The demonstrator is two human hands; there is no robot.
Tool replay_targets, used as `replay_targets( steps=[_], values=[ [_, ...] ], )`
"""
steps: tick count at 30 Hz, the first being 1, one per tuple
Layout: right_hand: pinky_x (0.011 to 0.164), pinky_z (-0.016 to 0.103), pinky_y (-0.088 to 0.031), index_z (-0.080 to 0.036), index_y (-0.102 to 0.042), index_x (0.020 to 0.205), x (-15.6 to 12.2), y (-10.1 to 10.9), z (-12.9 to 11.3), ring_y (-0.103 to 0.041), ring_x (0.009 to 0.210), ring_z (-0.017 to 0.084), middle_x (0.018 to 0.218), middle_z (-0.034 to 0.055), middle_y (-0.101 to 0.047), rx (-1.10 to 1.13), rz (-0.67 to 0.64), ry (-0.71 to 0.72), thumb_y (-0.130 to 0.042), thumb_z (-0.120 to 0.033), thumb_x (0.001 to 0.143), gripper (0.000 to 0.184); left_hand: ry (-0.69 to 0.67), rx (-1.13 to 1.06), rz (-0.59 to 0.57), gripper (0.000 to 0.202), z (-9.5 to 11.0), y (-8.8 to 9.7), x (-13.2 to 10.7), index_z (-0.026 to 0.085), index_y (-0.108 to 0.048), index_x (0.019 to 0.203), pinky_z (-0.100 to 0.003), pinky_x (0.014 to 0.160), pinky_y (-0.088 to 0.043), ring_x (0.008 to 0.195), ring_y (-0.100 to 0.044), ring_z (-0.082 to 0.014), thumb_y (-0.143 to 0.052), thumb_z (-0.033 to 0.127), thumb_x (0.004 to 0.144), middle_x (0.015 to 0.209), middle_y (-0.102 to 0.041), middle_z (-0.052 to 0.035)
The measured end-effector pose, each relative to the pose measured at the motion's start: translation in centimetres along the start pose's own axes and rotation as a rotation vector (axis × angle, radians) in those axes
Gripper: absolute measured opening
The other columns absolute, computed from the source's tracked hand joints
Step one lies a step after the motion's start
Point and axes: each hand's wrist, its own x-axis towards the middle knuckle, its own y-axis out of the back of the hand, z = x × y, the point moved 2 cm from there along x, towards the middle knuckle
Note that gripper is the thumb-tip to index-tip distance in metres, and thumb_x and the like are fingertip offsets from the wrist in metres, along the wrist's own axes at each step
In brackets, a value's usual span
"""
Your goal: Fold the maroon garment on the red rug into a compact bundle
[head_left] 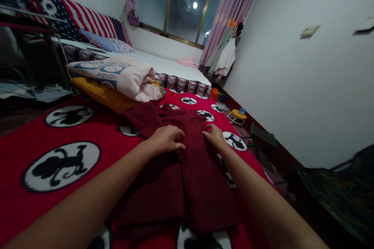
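Note:
A dark red garment (201, 186) lies spread on the red blanket, with a slit running down between its two lower panels. Its far end is bunched, and one part sticks out to the left. Over the middle of the garment, my left hand (168, 139) is closed, fingers curled and thumb bent in, on a fold of the cloth. My right hand (214, 136) pinches the garment's right edge between thumb and fingers. The exact grip under the left fingers is partly hidden.
Under the garment is a red blanket (117, 163) with white monkey circles. Beyond lie a folded pale pink cloth (137, 74) and a mustard cloth (102, 92). A white-topped bed (163, 62) stands by the window. At right are a yellow stool (238, 114) and a dark folding stool (263, 136).

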Motion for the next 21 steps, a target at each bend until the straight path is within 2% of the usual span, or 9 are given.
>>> replay_targets(
  steps=[3, 5, 8, 11, 13, 15, 17, 19, 21],
  values=[
    [0.071, 0.025, -0.043, -0.017, -0.070, 0.087, 0.4, -0.8, -0.1, -0.065, 0.086, 0.020, 0.088, 0.0088, -0.072, -0.076, -0.010, -0.021, -0.057, -0.022, 0.078, 0.017, 0.047, 0.058, -0.019, 0.026, 0.2, -0.4, 0.1, 0.027, -0.073, 0.095, -0.027, 0.064, -0.042, 0.085, -0.066, -0.0229, -0.074, 0.038, 0.072, 0.093, -0.072, -0.0037],
    [0.070, 0.025, -0.042, -0.017, -0.069, 0.084, 0.2, -0.6, -0.1, -0.065, 0.086, 0.020, 0.085, 0.0087, -0.071, -0.082, 0.020, -0.017, -0.054, -0.022, 0.077, 0.017, 0.051, 0.078, -0.010, 0.016, 0.4, -0.7, 0.1, 0.025, -0.073, 0.089, -0.028, 0.064, -0.043, 0.082, -0.065, -0.0224, -0.072, 0.028, 0.074, 0.090, -0.072, -0.0035],
    [0.068, 0.025, -0.041, -0.017, -0.069, 0.085, -0.2, 0.3, 0.7, -0.065, 0.081, 0.020, 0.083, 0.0082, -0.071, -0.061, 0.153, -0.022, -0.051, -0.026, 0.078, 0.022, -0.009, 0.070, 0.093, 0.011, 1.1, -1.0, 0.1, 0.023, -0.072, 0.085, -0.029, 0.068, -0.045, 0.085, -0.065, -0.0215, -0.065, 0.019, 0.078, 0.089, -0.070, -0.0036],
    [0.068, 0.026, -0.041, -0.016, -0.069, 0.087, -0.5, 1.1, 2.2, -0.065, 0.079, 0.021, 0.082, 0.0083, -0.072, -0.049, 0.269, -0.079, -0.051, -0.031, 0.078, 0.025, -0.059, 0.033, 0.207, 0.012, 1.9, -1.2, 0.1, 0.023, -0.071, 0.088, -0.028, 0.074, -0.046, 0.092, -0.063, -0.0199, -0.060, 0.020, 0.084, 0.094, -0.068, -0.0035],
    [0.068, 0.026, -0.041, -0.017, -0.069, 0.085, -0.4, 1.2, 2.8, -0.066, 0.082, 0.022, 0.083, 0.0087, -0.072, -0.099, 0.221, -0.122, -0.053, -0.031, 0.077, 0.022, -0.054, 0.044, 0.191, 0.013, 2.3, -1.5, 0.2, 0.023, -0.072, 0.089, -0.028, 0.075, -0.046, 0.093, -0.063, -0.0197, -0.059, 0.023, 0.086, 0.094, -0.068, -0.0034],
    [0.068, 0.027, -0.041, -0.019, -0.070, 0.082, 0.1, 1.1, 2.9, -0.066, 0.085, 0.023, 0.086, 0.0096, -0.072, -0.170, 0.115, -0.157, -0.054, -0.028, 0.077, 0.019, -0.038, 0.074, 0.140, 0.015, 2.3, -2.0, 0.4, 0.022, -0.073, 0.089, -0.028, 0.075, -0.046, 0.093, -0.063, -0.0204, -0.059, 0.028, 0.088, 0.094, -0.068, -0.0040],
    [0.069, 0.028, -0.042, -0.019, -0.070, 0.087, 0.9, 1.3, 2.3, -0.066, 0.088, 0.025, 0.091, 0.0109, -0.072, -0.203, 0.085, -0.188, -0.054, -0.026, 0.078, 0.020, -0.027, 0.095, 0.121, 0.019, 2.2, -2.3, 0.4, 0.022, -0.074, 0.090, -0.029, 0.075, -0.045, 0.092, -0.062, -0.0210, -0.058, 0.033, 0.089, 0.093, -0.068, -0.0049],
    [0.072, 0.029, -0.043, -0.020, -0.069, 0.101, 2.0, 1.5, 1.3, -0.066, 0.091, 0.025, 0.095, 0.0113, -0.072, -0.174, 0.153, -0.188, -0.053, -0.025, 0.080, 0.027, -0.027, 0.104, 0.150, 0.022, 2.1, -2.6, 0.4, 0.022, -0.074, 0.090, -0.030, 0.074, -0.045, 0.090, -0.062, -0.0210, -0.057, 0.037, 0.090, 0.092, -0.067, -0.0052],
    [0.073, 0.029, -0.044, -0.021, -0.063, 0.117, 3.3, 1.5, 0.0, -0.066, 0.091, 0.023, 0.095, 0.0092, -0.072, -0.097, 0.202, -0.093, -0.053, -0.027, 0.083, 0.036, -0.045, 0.106, 0.192, 0.025, 2.0, -2.8, 0.4, 0.022, -0.074, 0.089, -0.030, 0.073, -0.044, 0.087, -0.061, -0.0207, -0.056, 0.039, 0.091, 0.090, -0.067, -0.0052]
  ],
)
